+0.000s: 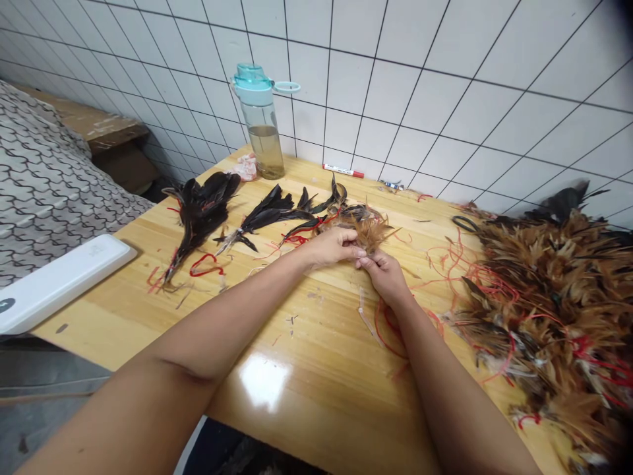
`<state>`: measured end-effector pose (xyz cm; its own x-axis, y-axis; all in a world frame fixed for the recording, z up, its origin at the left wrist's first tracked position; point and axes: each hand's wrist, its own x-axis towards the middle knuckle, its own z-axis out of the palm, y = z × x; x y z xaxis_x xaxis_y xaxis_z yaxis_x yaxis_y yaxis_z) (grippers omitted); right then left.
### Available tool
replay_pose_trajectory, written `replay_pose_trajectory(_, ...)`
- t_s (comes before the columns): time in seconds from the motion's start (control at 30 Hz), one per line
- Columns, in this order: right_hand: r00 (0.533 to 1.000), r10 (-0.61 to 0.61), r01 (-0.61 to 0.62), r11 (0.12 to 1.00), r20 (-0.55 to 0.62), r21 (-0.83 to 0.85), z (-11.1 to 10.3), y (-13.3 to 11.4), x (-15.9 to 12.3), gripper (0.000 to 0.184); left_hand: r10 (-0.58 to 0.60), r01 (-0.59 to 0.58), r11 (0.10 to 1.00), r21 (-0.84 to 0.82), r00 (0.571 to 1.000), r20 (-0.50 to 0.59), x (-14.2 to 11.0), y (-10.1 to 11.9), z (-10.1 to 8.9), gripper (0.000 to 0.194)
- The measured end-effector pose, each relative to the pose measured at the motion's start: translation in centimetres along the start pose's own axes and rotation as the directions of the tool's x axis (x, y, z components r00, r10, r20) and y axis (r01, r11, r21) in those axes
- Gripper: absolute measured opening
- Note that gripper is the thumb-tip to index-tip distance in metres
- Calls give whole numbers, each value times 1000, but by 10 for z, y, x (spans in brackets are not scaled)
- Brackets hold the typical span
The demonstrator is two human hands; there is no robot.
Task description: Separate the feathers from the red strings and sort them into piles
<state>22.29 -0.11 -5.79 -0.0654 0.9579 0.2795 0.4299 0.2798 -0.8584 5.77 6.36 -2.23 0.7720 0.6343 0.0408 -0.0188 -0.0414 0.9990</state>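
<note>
Above the middle of the wooden table (316,343), my left hand (333,247) and my right hand (384,274) meet at the fingertips. Both are closed around the base of a small tuft of brown feathers (373,232), whose tips fan out upward and to the right. Just behind my hands lie loose dark feathers (337,194) tied with red string. A bundle of black feathers (270,210) lies to their left, and a larger black feather bundle (200,208) is farther left. Loops of red string (390,323) rest under my right forearm.
A large pile of brown feathers (554,284) covers the right side. At the back stand a water bottle (262,132) and crumpled tissue (246,167). A red marker (343,171) lies along the tiled wall (366,86). A white oblong device (64,280) sits at the left edge.
</note>
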Motion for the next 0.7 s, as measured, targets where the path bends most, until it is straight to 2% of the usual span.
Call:
replay_pose_trajectory(0.1,1000,16,-16,999,6,49,-1,-2,0,22,1,-2,1000,-23,1000,-29,-1,1,3,29)
replay_pose_trajectory(0.17,999,37,-38,995,7,95,-2,-5,0,21,12,-18,997,-70,996,-87,0,0,5,31)
replay_pose_trajectory(0.27,996,87,-85,983,-9,165,-2,-7,0,20,4,-45,979,-198,979,-203,1,-3,5,36)
replay_pose_trajectory(0.33,992,120,-113,975,-25,189,-2,-7,0,20,-25,-47,955,-292,971,-236,2,-4,4,40)
replay_pose_trajectory(0.43,989,140,-130,970,-35,204,-1,-5,0,19,-58,-24,928,-373,977,-206,3,-4,3,43)
replay_pose_trajectory(0.7,992,122,-108,966,-43,234,0,-2,1,20,-55,-13,921,-389,985,-163,0,-1,10,42)
